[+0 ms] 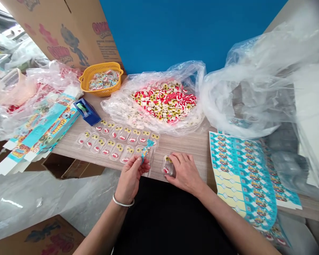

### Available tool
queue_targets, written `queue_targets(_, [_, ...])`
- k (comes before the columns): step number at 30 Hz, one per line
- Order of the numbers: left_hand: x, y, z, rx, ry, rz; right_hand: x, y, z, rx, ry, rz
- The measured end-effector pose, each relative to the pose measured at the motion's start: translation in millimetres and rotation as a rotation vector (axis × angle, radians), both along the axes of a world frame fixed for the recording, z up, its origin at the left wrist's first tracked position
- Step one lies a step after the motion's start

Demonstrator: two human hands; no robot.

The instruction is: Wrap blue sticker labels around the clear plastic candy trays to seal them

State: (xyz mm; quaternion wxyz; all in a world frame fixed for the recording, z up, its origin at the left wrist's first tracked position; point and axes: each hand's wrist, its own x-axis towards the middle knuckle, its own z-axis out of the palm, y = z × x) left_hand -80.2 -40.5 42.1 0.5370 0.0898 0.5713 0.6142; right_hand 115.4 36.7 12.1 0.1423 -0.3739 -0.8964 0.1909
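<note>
My left hand (133,171) pinches a blue printed sticker label (147,148) between thumb and fingers, held over the near end of the blister rows. My right hand (185,171) has its thumb and index finger around the right edge of a clear plastic blister pack (167,166), which lies on the table near its front edge. Yellow eye-shaped candies and a red-and-white mouth-shaped candy show inside it. To the left, two rows of similar filled blister packs (105,151) lie on the table, some partly hidden by my left hand and the label.
Behind the rows lies a plastic bag of loose candies (164,101). A blue tape dispenser (87,111) and a yellow basket (101,92) stand at back left, near flattened printed boxes (50,129). At right are label sheets (240,173) and clear bags (244,92).
</note>
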Motion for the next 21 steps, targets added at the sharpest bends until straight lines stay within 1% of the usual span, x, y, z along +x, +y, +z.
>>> queue_targets(3, [13.2, 4.7, -5.1, -0.022, -0.01, -0.104, 10.9, -4.0, -0.9, 0.004, -0.011, -0.031])
queue_targets(6, [20.1, 9.6, -8.7, -0.024, -0.001, -0.152, 9.7, -6.7, -2.3, 0.009, -0.003, -0.062])
queue_targets(12, [18.8, 14.6, -10.5, -0.039, 0.036, -0.179, 4.5, -7.0, -1.4, 0.02, 0.005, -0.079])
queue_targets(17, [17.8, 14.2, -10.5, -0.048, 0.055, -0.197, 9.3, -5.8, 3.6, -0.009, 0.047, -0.093])
queue_targets(19, [16.5, 13.9, -8.7, -0.05, 0.088, -0.237, 15.4, -4.0, 8.5, -0.039, 0.103, -0.139])
queue_targets(21, [14.4, 14.4, -5.6, -0.049, 0.15, -0.336, 22.8, -1.4, 14.8, -0.102, 0.225, -0.238])
